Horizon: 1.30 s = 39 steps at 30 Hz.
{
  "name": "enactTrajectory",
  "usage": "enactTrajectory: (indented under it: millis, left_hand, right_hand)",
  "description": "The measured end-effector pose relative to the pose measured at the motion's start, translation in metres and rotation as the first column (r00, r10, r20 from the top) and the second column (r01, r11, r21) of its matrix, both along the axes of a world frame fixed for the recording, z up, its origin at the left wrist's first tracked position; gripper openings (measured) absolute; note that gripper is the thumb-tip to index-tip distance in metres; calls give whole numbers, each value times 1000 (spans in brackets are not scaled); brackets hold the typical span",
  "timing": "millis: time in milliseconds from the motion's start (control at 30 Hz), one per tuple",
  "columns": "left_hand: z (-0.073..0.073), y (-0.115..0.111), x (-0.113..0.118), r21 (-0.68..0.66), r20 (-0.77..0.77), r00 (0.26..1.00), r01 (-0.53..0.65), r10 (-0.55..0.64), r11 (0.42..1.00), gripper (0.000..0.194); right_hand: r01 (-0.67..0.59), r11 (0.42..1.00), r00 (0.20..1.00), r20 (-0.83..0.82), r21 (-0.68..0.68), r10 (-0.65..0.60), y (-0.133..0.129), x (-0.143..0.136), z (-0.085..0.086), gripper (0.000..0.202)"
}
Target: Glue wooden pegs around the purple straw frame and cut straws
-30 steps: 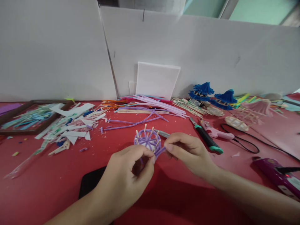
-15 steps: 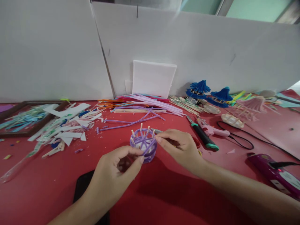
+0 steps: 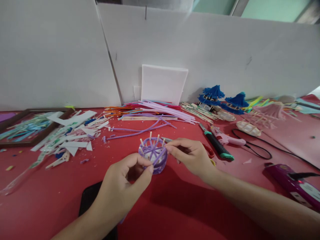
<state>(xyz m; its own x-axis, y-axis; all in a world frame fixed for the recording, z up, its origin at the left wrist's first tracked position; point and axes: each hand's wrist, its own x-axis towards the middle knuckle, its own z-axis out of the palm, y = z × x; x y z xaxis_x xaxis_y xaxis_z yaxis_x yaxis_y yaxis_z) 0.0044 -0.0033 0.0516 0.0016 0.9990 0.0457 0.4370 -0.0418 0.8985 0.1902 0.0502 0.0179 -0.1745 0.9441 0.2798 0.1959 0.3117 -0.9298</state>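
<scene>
On the red table stands a small round frame [image 3: 143, 154] of purple pipe cleaner with pale wooden sticks rising from its rim and purple spokes meeting in the middle. A purple pipe cleaner [image 3: 159, 157] stretches across the frame's near side between my two hands. My left hand [image 3: 127, 176] pinches it at the front of the frame, thumb and forefinger closed on it. At the right rim, beside a stick, my right hand [image 3: 191, 155] grips the same strand between its fingertips. Scissors [image 3: 210, 152] lie partly hidden under my right hand.
Behind the frame lie loose purple pipe cleaners [image 3: 135, 134] and a coloured pile [image 3: 170, 111]. Right are a craft knife [image 3: 217, 143], a pink glue gun [image 3: 227, 138], its cord and a purple power strip [image 3: 292, 183]. Left are white scraps [image 3: 77, 133]; a black phone [image 3: 90, 196] lies under my left forearm.
Both hands keep their hold on the pipe cleaner and have barely shifted. A purple strand end now shows below my left wrist, and more of the scissors' handles is visible.
</scene>
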Motion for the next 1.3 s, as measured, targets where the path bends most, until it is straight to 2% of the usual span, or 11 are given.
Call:
enactTrajectory:
  millis: [400,600,733,933,1033,1167,1300]
  left_hand:
    - [-5,3,0,-40,-7,1000,-1,0,999,12]
    - [-3,4,-2,-25,-62,997,38,-39,999,12]
    - [2,2,-1,19,-57,998,25,-24,1000,12]
    - [14,10,-3,74,-65,994,93,-88,993,10]
    - [25,17,-3,97,-106,987,130,-120,987,10]
    - [37,22,-3,130,-136,974,197,-180,972,10]
    - [38,20,-5,113,-139,967,231,-215,966,9]
  right_hand:
    - [-93,993,996,-17,-67,92,4,-1,-3,20]
    - [-113,985,992,-71,-127,104,5,-3,-4,21]
    - [-82,993,992,-99,-82,74,1,-2,1,22]
    - [-228,970,939,-281,-82,197,-1,1,19,27]
    - [-240,968,914,-353,-70,201,2,-3,26,24]
    - [-263,963,900,-375,-66,220,4,-11,32,23]
    - [-290,954,900,-362,-77,244,-1,-15,35,23]
